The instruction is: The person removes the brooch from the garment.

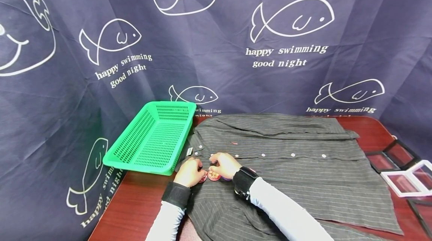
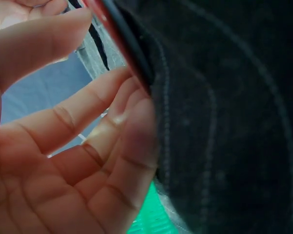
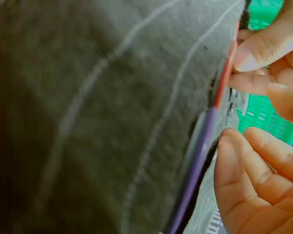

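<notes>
A dark grey pinstriped shirt (image 1: 290, 181) lies spread out, its row of white buttons (image 1: 263, 155) running across it. In a row near the collar end sit thin round discs: a red one (image 1: 203, 176), a red one with a pale pattern (image 1: 214, 175) and a purple one (image 3: 193, 170). My left hand (image 1: 189, 172) holds the outermost red disc by its edge, with thumb and fingertips. Just right of it, my right hand (image 1: 225, 165) hovers over the discs, fingers loosely bent and nothing between them; it partly hides the purple disc.
A green plastic basket (image 1: 109, 158) stands at the left, beside the collar. Dark and pink-white frames (image 1: 405, 181) lie at the right on the reddish table (image 1: 135, 203). A blue curtain with white fish drawings (image 1: 216, 64) hangs behind.
</notes>
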Action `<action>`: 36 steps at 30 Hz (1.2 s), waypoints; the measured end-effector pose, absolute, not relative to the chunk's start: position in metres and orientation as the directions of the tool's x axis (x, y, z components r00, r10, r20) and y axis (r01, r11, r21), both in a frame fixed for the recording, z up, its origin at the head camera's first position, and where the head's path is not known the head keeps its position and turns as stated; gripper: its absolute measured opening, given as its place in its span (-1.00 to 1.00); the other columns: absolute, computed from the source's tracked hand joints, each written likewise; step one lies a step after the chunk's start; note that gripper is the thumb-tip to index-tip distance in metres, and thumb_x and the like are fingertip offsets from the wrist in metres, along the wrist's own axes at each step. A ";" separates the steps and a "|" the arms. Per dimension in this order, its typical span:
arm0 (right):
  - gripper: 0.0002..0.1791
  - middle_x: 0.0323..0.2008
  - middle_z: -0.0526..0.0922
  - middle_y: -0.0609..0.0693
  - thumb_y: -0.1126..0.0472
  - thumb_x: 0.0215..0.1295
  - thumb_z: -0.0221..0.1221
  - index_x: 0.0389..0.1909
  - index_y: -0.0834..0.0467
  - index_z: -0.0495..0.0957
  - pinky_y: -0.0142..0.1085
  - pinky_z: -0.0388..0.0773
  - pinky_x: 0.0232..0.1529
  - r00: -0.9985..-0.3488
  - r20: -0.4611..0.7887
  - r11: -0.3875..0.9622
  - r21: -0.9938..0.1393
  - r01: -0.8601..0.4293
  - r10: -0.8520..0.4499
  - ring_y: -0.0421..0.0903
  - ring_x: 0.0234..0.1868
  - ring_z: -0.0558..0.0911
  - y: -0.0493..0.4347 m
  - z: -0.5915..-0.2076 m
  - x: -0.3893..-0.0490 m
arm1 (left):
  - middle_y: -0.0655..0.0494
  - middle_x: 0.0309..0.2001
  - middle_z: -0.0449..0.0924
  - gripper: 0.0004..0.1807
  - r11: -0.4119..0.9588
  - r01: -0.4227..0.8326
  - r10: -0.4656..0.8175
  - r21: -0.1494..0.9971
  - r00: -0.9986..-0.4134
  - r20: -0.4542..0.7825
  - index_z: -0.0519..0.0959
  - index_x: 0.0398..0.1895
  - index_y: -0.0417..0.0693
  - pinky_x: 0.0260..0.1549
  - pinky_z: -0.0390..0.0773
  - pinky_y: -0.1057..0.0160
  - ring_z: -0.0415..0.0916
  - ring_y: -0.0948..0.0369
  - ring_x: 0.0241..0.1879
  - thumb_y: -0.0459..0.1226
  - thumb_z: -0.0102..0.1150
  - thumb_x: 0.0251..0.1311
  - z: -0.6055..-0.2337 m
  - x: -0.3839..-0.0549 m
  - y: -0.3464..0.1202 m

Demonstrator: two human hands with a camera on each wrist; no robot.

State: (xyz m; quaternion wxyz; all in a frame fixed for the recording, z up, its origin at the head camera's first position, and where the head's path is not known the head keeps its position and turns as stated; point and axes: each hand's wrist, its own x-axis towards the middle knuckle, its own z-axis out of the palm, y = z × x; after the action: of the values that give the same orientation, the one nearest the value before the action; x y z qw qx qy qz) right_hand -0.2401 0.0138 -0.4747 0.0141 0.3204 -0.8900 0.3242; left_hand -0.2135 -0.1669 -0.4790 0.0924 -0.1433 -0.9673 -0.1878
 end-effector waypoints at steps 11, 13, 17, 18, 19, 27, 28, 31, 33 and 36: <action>-0.78 -0.41 0.68 0.07 0.33 -0.06 0.29 -0.31 0.29 0.64 -0.28 0.55 -0.26 -0.779 0.227 0.594 -0.534 -0.602 -0.585 -0.06 -0.35 0.63 0.003 -0.482 -0.241 | 0.05 -0.56 0.47 -0.87 0.872 0.339 0.268 0.354 -0.934 0.235 0.58 -0.54 -0.19 -0.45 0.44 0.15 0.44 0.09 -0.49 -0.32 0.32 -0.18 -0.481 -0.215 -0.171; -0.88 -0.49 0.63 0.02 0.34 -0.10 0.28 -0.46 0.25 0.60 -0.35 0.46 -0.37 -0.763 0.241 0.584 -0.520 -0.623 -0.599 -0.14 -0.45 0.53 0.001 -0.483 -0.242 | 0.07 -0.57 0.44 -0.86 0.872 0.335 0.265 0.356 -0.936 0.231 0.57 -0.53 -0.18 -0.47 0.41 0.18 0.41 0.12 -0.51 -0.32 0.31 -0.17 -0.482 -0.215 -0.172; -0.83 -0.65 0.39 -0.08 0.34 -0.17 0.28 -0.68 0.22 0.45 -0.44 0.16 -0.53 -0.729 0.257 0.563 -0.492 -0.664 -0.634 -0.24 -0.57 0.27 -0.001 -0.483 -0.243 | 0.08 -0.59 0.42 -0.86 0.866 0.337 0.266 0.368 -0.936 0.232 0.56 -0.53 -0.19 -0.50 0.37 0.22 0.37 0.16 -0.53 -0.32 0.32 -0.16 -0.482 -0.214 -0.173; -0.81 -0.67 0.34 -0.11 0.34 -0.18 0.29 -0.70 0.21 0.43 -0.44 0.11 -0.54 -0.725 0.259 0.564 -0.484 -0.669 -0.638 -0.25 -0.58 0.23 -0.002 -0.483 -0.243 | 0.08 -0.59 0.42 -0.85 0.865 0.339 0.267 0.370 -0.936 0.231 0.56 -0.53 -0.20 -0.51 0.37 0.23 0.37 0.17 -0.53 -0.32 0.33 -0.16 -0.481 -0.214 -0.173; -0.81 -0.69 0.30 -0.15 0.33 -0.18 0.30 -0.70 0.20 0.44 -0.44 0.10 -0.54 -0.724 0.259 0.567 -0.479 -0.671 -0.639 -0.26 -0.58 0.21 -0.003 -0.483 -0.243 | 0.08 -0.59 0.42 -0.85 0.863 0.341 0.270 0.373 -0.935 0.231 0.56 -0.53 -0.21 -0.51 0.36 0.23 0.37 0.17 -0.53 -0.32 0.34 -0.15 -0.480 -0.213 -0.173; -0.84 -0.74 0.19 -0.22 0.29 -0.21 0.33 -0.73 0.13 0.51 -0.30 0.55 -0.18 -0.723 0.267 0.606 -0.405 -0.684 -0.637 -0.23 -0.57 0.23 -0.007 -0.486 -0.242 | 0.03 -0.58 0.43 -0.83 0.846 0.350 0.284 0.402 -0.934 0.214 0.53 -0.54 -0.23 -0.50 0.34 0.23 0.36 0.16 -0.52 -0.35 0.35 -0.14 -0.471 -0.207 -0.172; -0.84 -0.75 0.18 -0.22 0.30 -0.21 0.32 -0.73 0.13 0.50 -0.29 0.56 -0.08 -0.720 0.272 0.607 -0.398 -0.688 -0.638 -0.22 -0.57 0.23 -0.007 -0.486 -0.242 | 0.01 -0.58 0.43 -0.84 0.844 0.352 0.287 0.405 -0.934 0.213 0.53 -0.54 -0.24 -0.50 0.34 0.23 0.36 0.16 -0.52 -0.36 0.34 -0.15 -0.471 -0.206 -0.172; -0.85 -0.74 0.17 -0.22 0.32 -0.22 0.30 -0.73 0.13 0.49 -0.28 0.56 -0.05 -0.721 0.274 0.606 -0.401 -0.687 -0.636 -0.22 -0.57 0.23 -0.007 -0.485 -0.241 | -0.04 -0.56 0.47 -0.86 0.840 0.354 0.295 0.411 -0.934 0.202 0.54 -0.53 -0.25 -0.50 0.34 0.22 0.37 0.15 -0.51 -0.39 0.32 -0.15 -0.470 -0.206 -0.173; -0.86 -0.74 0.17 -0.22 0.32 -0.22 0.29 -0.73 0.14 0.49 -0.30 0.54 -0.12 -0.721 0.275 0.602 -0.409 -0.686 -0.636 -0.22 -0.56 0.23 -0.007 -0.485 -0.241 | -0.05 -0.55 0.49 -0.87 0.842 0.348 0.296 0.412 -0.937 0.187 0.55 -0.51 -0.25 -0.48 0.36 0.22 0.39 0.14 -0.49 -0.40 0.31 -0.16 -0.470 -0.207 -0.174; -0.88 -0.74 0.23 -0.19 0.31 -0.23 0.29 -0.70 0.16 0.51 -0.32 0.43 -0.34 -0.727 0.264 0.599 -0.426 -0.678 -0.634 -0.20 -0.54 0.25 -0.006 -0.486 -0.241 | -0.02 -0.53 0.49 -0.87 0.847 0.337 0.293 0.410 -0.941 0.170 0.58 -0.48 -0.24 -0.47 0.38 0.22 0.40 0.15 -0.48 -0.42 0.31 -0.16 -0.472 -0.208 -0.175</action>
State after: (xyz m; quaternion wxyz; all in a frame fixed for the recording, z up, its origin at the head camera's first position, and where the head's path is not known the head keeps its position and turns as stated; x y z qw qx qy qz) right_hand -0.2414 -0.0062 -0.4857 0.0425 0.3671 -0.8932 0.2561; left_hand -0.2083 -0.1754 -0.4718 0.0504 -0.1641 -0.9598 -0.2221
